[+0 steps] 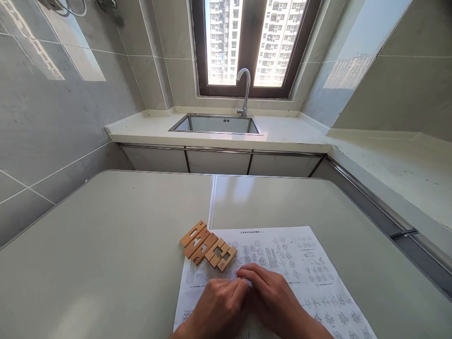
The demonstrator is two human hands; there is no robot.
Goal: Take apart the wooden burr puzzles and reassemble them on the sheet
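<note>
"Two bare hands come nearest: the left hand and the right hand meet, backs upward. How are the fingers?"

"Curled and bunched, the right forefinger reaching across to touch the left hand. Most fingertips are hidden, so I cannot tell whether anything is pinched between them."

"And around them, biggest first?"

"A pale table, split by a seam. Beyond it, a white counter holds a sink. Next in size, a printed sheet lies beneath the hands, bearing small line drawings."

"Where are the wooden pieces?"

"Just beyond the left hand, side by side in a slanting row, partly on the sheet's upper left corner, partly on bare tabletop. Smallest of all, dark numerals mark some ends."
</note>
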